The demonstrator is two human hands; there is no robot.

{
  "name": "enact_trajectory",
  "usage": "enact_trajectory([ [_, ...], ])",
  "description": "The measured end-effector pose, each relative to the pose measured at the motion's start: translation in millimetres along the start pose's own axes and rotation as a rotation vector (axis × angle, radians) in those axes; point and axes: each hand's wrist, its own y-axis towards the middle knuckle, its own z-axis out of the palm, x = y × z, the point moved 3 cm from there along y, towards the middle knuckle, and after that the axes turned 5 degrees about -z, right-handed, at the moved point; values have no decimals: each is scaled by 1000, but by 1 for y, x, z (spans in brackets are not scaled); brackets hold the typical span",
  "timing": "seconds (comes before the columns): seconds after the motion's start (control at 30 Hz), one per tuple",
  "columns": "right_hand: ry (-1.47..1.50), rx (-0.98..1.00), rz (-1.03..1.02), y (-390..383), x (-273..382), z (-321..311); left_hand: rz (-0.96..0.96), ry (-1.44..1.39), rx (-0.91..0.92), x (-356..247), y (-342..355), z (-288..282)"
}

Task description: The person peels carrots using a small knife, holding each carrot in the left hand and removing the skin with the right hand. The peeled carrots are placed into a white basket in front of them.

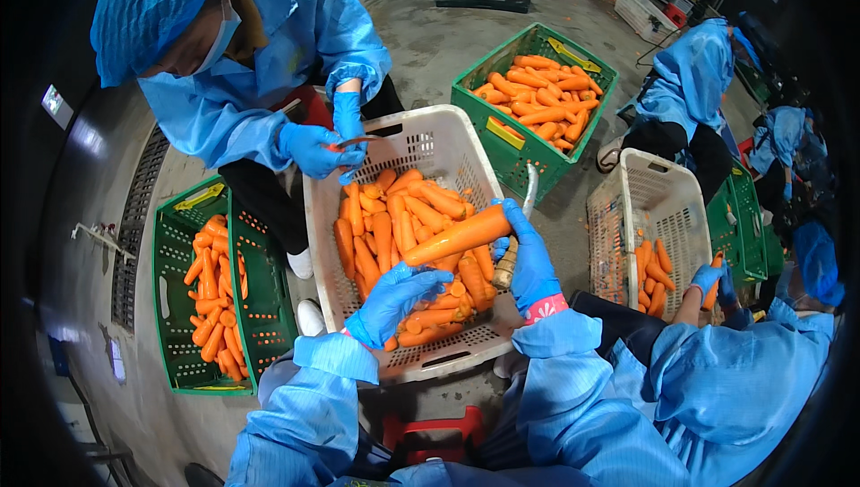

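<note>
A large peeled carrot (pixel 459 234) lies slantwise above the white crate, its thick end in the fingers of my right hand (pixel 530 263). That gloved hand also holds a knife; its pale curved blade (pixel 531 187) rises past the hand and its banded tan handle (pixel 505 265) shows below. My left hand (pixel 399 301), also gloved in blue, is just under the carrot's lower end with fingers stretched out; whether it touches the carrot is hard to tell. Beneath both hands, the white crate (pixel 330 241) holds a heap of carrots (pixel 383 227).
Across the crate, a co-worker's gloved hands (pixel 322 148) hold a small blade. Green crates of carrots stand at left (pixel 166 308) and far right of centre (pixel 466 97). Another white crate (pixel 609 227) stands beside a co-worker at right. A red stool (pixel 434 429) is below me.
</note>
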Motion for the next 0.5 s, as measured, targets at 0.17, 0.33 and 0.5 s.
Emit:
enact_trajectory([
  [0.17, -45, -58, -42, -2, 5, -2, 68, 136, -117, -9, -3, -1],
  [0.33, 229, -20, 173, 7, -6, -7, 207, 35, -182, -3, 2, -31],
  [0.5, 513, 45, 340, 21, -28, -22, 194, 147, -224, -15, 2, -11],
])
